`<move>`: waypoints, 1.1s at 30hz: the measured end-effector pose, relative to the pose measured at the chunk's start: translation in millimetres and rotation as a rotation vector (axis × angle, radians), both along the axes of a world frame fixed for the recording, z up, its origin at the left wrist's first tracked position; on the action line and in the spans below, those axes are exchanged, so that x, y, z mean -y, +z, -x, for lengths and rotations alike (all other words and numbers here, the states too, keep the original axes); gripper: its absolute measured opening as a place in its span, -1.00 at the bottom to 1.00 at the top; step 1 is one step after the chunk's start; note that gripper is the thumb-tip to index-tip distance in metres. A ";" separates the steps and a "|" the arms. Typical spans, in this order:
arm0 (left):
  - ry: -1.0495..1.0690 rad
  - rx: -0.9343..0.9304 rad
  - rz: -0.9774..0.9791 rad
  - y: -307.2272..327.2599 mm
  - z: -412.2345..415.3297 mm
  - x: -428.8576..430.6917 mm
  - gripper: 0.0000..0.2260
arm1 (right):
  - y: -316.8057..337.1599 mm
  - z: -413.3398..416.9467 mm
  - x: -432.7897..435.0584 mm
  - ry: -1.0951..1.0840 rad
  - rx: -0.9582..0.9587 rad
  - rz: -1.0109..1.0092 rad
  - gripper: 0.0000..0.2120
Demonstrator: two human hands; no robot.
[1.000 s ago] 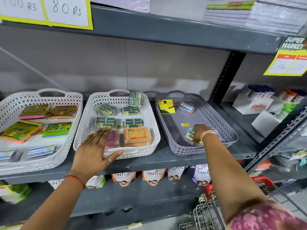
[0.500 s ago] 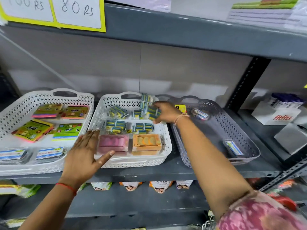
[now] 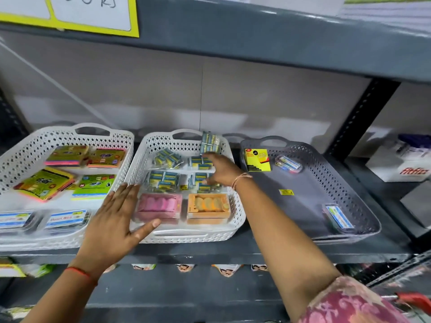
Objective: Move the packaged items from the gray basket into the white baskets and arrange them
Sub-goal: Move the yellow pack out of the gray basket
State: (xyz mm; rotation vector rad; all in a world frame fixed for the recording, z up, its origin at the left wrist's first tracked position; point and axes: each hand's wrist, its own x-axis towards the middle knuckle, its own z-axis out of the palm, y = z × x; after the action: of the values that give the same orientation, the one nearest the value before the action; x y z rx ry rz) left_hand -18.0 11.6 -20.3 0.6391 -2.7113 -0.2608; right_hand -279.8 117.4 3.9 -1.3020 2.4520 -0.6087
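The gray basket (image 3: pixel 363 201) sits at the right of the shelf. It holds a yellow-and-black pack (image 3: pixel 257 159), a clear pack of clips (image 3: pixel 288 163) and a blue-and-white packet (image 3: pixel 339 217). My right hand (image 3: pixel 222 171) reaches into the middle white basket (image 3: pixel 238 220), its fingers and thumb around a blue-and-yellow packet (image 3: pixel 200 177) in the right column of similar packets. A pink box (image 3: pixel 159 205) and an orange box (image 3: pixel 208 206) lie at that basket's front. My left hand (image 3: pixel 116 224) lies flat and open on its front left corner.
The left white basket (image 3: pixel 28 145) holds sticky-note pads and blue-and-white packets. A small yellow label (image 3: pixel 286 192) lies loose in the gray basket. One packet (image 3: pixel 210 143) leans upright against the middle basket's back wall. A dark upright post (image 3: pixel 359 117) stands right of the gray basket.
My right hand took a blue-and-yellow packet out of the gray basket, carried it left and lowered it onto the packets in the middle white basket. My left hand stayed on that basket's corner.
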 end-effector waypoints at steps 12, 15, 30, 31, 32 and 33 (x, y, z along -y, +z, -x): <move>-0.066 -0.013 0.013 -7.9 2.8 15.3 -0.11 | -10.3 115.3 -57.2 -0.253 -0.162 -0.038 -0.57; -0.078 -0.027 0.025 -5.9 2.9 13.4 -0.11 | -30.9 117.4 -64.1 -0.273 -0.178 -0.231 -0.51; -0.031 0.000 0.031 -2.3 1.7 7.9 -0.05 | -18.9 113.6 -98.0 -0.247 0.076 -0.426 -0.28; -0.031 0.003 0.032 -1.9 1.3 7.5 -0.04 | -18.5 110.0 -102.3 -0.265 0.083 -0.383 -0.31; -0.029 0.009 0.034 -1.8 1.6 7.3 -0.03 | -17.7 106.9 -106.9 -0.297 0.100 -0.331 -0.33; -0.025 0.012 0.035 -2.0 2.2 7.2 -0.02 | -16.3 104.0 -111.1 -0.331 0.119 -0.273 -0.33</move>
State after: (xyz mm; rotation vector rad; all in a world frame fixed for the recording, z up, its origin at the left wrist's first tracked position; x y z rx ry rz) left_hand -20.1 4.5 -22.3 0.5990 -2.7307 -0.2162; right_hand -383.8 228.5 -12.4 -0.7437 2.5583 -0.3936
